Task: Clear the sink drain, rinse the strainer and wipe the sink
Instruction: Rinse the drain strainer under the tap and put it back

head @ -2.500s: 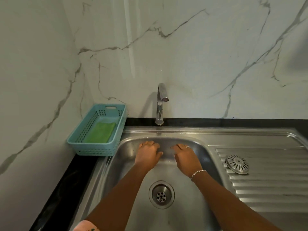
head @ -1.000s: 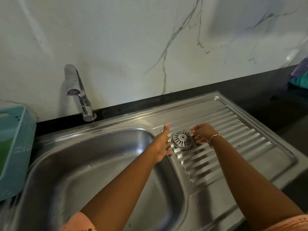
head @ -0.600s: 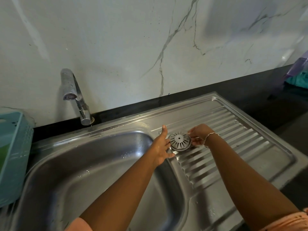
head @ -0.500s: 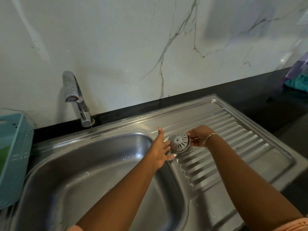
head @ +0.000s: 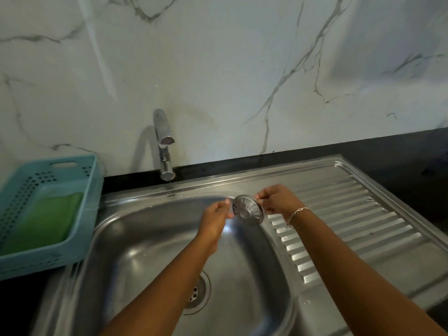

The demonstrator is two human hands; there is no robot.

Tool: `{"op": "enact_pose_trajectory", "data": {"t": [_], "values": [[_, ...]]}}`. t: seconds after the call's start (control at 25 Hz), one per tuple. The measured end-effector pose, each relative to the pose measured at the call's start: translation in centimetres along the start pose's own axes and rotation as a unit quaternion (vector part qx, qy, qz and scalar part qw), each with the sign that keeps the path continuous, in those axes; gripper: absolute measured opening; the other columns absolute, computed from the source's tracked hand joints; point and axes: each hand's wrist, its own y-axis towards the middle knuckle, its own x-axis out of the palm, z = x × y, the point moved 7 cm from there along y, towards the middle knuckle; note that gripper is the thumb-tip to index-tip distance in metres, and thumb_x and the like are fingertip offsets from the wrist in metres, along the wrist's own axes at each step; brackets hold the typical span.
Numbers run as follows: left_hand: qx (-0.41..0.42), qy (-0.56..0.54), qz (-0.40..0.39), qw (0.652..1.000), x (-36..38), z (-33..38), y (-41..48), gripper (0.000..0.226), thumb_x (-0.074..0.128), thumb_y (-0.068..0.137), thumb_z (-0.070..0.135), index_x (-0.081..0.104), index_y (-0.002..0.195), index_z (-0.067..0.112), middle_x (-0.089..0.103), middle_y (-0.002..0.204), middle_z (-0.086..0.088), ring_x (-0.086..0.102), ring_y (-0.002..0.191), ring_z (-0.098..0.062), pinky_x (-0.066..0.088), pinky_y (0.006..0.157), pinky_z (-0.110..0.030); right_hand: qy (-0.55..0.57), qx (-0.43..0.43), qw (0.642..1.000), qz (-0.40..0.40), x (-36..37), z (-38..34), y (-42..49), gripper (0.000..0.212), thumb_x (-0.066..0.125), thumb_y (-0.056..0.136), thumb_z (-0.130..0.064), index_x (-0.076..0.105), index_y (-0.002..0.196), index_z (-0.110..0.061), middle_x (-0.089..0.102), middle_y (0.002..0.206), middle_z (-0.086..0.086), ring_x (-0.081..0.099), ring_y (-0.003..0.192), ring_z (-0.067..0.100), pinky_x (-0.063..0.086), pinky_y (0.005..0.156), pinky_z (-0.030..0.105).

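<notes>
Head view: you hold the strainer [head: 247,209] tilted on edge above the sink [head: 150,241] basin's back right corner, right hand [head: 277,199] pinching its rim, left hand [head: 215,215] fingertips on the opposite edge (drain [head: 197,291] uncovered below), faucet [head: 163,144] behind.

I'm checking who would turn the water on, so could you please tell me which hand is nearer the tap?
Left. The left hand is just below and right of the tap; the right hand is farther right, beyond the strainer.
</notes>
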Motion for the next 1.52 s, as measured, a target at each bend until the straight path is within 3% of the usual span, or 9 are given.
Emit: {"op": "enact_pose_trajectory", "data": {"t": [0.12, 0.24, 0.32, 0.48, 0.6, 0.8, 1.0, 1.2, 1.52], "values": [[0.131, 0.151, 0.058, 0.978, -3.9, 1.5, -1.0, 0.03, 0.051, 0.092, 0.013, 0.058, 0.12, 0.006, 0.063, 0.12, -0.018, 0.059, 0.107, -0.028, 0.047, 0.095, -0.035, -0.065, -0.091, 0.992, -0.061, 3.5, -2.2, -0.3, 0.018, 0.052, 0.08, 0.018, 0.065, 0.092, 0.015, 0.057, 0.063, 0.004, 0.05, 0.055, 0.01, 0.043, 0.051, 0.015], [0.182, 0.241, 0.114, 0.946, -7.5, 1.6, -2.1, 0.02, 0.058, 0.087, 0.009, 0.068, 0.104, 0.008, 0.066, 0.105, -0.015, 0.061, 0.1, -0.026, 0.041, 0.081, -0.02, -0.101, -0.167, 0.971, -0.14, 7.1, -3.8, -0.5, 0.016, 0.054, 0.081, 0.015, 0.067, 0.091, 0.013, 0.059, 0.064, -0.002, 0.055, 0.049, -0.002, 0.044, 0.05, 0.006], [0.174, 0.23, 0.133, 0.948, -9.9, 0.9, -2.5, 0.014, 0.061, 0.084, 0.008, 0.071, 0.093, 0.005, 0.063, 0.094, -0.012, 0.06, 0.095, -0.027, 0.038, 0.071, -0.018, -0.096, -0.181, 0.961, -0.185, 9.4, -4.3, -0.4, 0.016, 0.056, 0.081, 0.013, 0.067, 0.093, 0.012, 0.061, 0.063, -0.003, 0.056, 0.05, -0.005, 0.045, 0.054, 0.005], [0.139, 0.157, 0.14, 0.968, -13.3, -0.4, -3.3, 0.009, 0.064, 0.08, -0.001, 0.071, 0.084, -0.002, 0.07, 0.092, -0.022, 0.063, 0.088, -0.03, 0.048, 0.083, -0.031, -0.072, -0.186, 0.948, -0.249, 13.5, -5.4, 0.6, 0.016, 0.06, 0.08, 0.012, 0.067, 0.094, 0.012, 0.066, 0.058, -0.014, 0.058, 0.054, -0.005, 0.046, 0.054, 0.006], [0.123, 0.157, 0.186, 0.962, -15.6, -1.2, -3.3, 0.007, 0.066, 0.079, 0.0, 0.072, 0.081, -0.002, 0.072, 0.088, -0.022, 0.063, 0.079, -0.024, 0.048, 0.076, -0.03, 0.015, -0.155, 0.972, -0.178, 14.9, -7.5, 3.4, 0.017, 0.062, 0.08, 0.009, 0.066, 0.096, 0.012, 0.062, 0.067, 0.003, 0.053, 0.059, 0.007, 0.047, 0.052, 0.011], [0.09, 0.169, 0.208, 0.959, -17.2, -2.8, -3.0, 0.007, 0.066, 0.079, 0.001, 0.072, 0.078, -0.002, 0.071, 0.082, -0.019, 0.06, 0.072, -0.017, 0.044, 0.063, -0.019, 0.132, -0.093, 0.985, -0.065, 16.5, -10.9, 8.2, 0.012, 0.066, 0.079, 0.003, 0.068, 0.091, 0.002, 0.06, 0.065, 0.005, 0.05, 0.054, 0.012, 0.047, 0.048, 0.013], [0.063, 0.162, 0.196, 0.965, -17.3, -4.4, -2.5, 0.008, 0.065, 0.079, 0.001, 0.072, 0.078, -0.002, 0.064, 0.067, -0.003, 0.055, 0.061, -0.005, 0.041, 0.062, -0.016, 0.127, -0.098, 0.987, -0.014, 17.9, -11.9, 10.8, 0.013, 0.071, 0.078, -0.004, 0.07, 0.088, 0.004, 0.064, 0.077, 0.015, 0.057, 0.07, 0.024, 0.053, 0.067, 0.031], [0.044, 0.151, 0.197, 0.968, -17.4, -5.4, -2.5, 0.008, 0.065, 0.079, 0.002, 0.072, 0.079, -0.002, 0.072, 0.084, -0.019, 0.058, 0.071, -0.013, 0.044, 0.072, -0.023, 0.183, -0.127, 0.974, 0.038, 17.8, -11.2, 10.4, 0.012, 0.07, 0.078, -0.002, 0.069, 0.089, 0.003, 0.064, 0.08, 0.015, 0.059, 0.073, 0.027, 0.055, 0.078, 0.042], [0.027, 0.17, 0.196, 0.966, -17.4, -5.3, -2.0, 0.011, 0.062, 0.081, 0.002, 0.072, 0.085, -0.002, 0.072, 0.092, -0.023, 0.055, 0.064, -0.006, 0.042, 0.072, -0.02, 0.018, -0.229, 0.973, 0.023, 18.7, -14.2, 10.0, 0.011, 0.067, 0.08, -0.001, 0.071, 0.089, 0.004, 0.072, 0.094, 0.023, 0.066, 0.089, 0.037, 0.055, 0.086, 0.044]]}}
